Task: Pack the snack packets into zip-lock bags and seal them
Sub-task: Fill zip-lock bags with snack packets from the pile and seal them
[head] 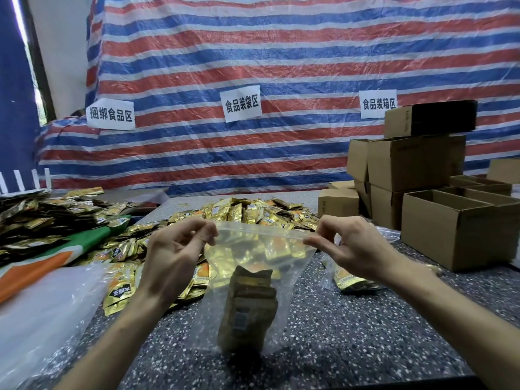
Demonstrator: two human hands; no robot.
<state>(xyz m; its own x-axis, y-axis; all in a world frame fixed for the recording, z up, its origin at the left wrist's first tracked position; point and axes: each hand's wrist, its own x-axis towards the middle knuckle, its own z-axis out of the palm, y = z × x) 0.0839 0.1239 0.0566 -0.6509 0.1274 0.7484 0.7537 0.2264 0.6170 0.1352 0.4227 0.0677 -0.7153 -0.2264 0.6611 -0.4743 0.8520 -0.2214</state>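
- Your left hand [174, 257]: the grip pinches the top left corner of the zip-lock bag [284, 313] between thumb and forefinger; the other fingers are loosely curled.
- Your right hand [351, 249]: the grip pinches the top right corner of the same bag in the same way.
- The zip-lock bag hangs between your hands above the bench [365, 339], in the middle of the view. Its mouth points up, the zip strip runs level from left to right, and its long axis is vertical. You cannot tell whether the strip is pressed closed.
- The bundle of snack packets [247, 313] stands upright inside, in the bag's lower half, long axis vertical, its foot at the bag's bottom edge.
- Behind the bag lies the pile of loose packets [253, 212]; it spreads left, under your left wrist.
- Left of that, clear plastic sheets [42, 305] lie at the bench's near left corner.
- Just beside your right wrist lies a second filled bag [349, 280], flat on the bench.
- Open cardboard boxes [450, 220] stand along the far right.
- Bare speckled bench shows beneath the bag and to its right, up to the near edge.
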